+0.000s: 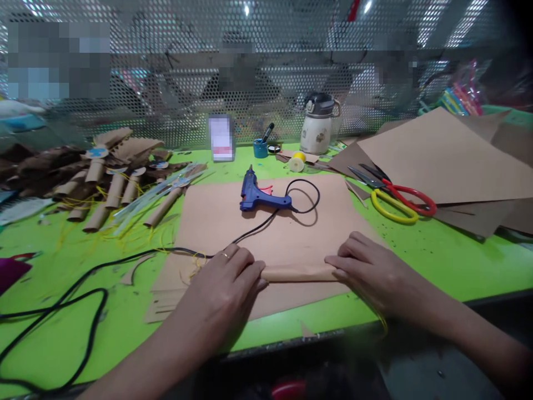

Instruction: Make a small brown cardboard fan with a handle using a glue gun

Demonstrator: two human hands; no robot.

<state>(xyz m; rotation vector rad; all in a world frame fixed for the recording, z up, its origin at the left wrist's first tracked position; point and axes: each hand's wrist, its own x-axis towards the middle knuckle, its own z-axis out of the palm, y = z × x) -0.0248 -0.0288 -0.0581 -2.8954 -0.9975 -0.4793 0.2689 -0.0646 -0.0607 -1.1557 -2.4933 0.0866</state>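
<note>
A rolled tube of brown paper (297,273) lies across a flat brown paper sheet (283,228) on the green table. My left hand (227,283) presses on the roll's left end, fingers curled over it. Over the right end, my right hand (368,265) is laid the same way. A ring shows on my left hand. Just beyond the roll, a blue glue gun (260,195) lies on the sheet, and its black cord (83,283) runs off to the left.
Finished paper rolls and glue sticks (112,189) are heaped at the left. Red and yellow scissors (395,197) lie at the right on large brown sheets (449,161). A white bottle (318,128), a blue cup (260,147) and a perforated metal screen stand behind.
</note>
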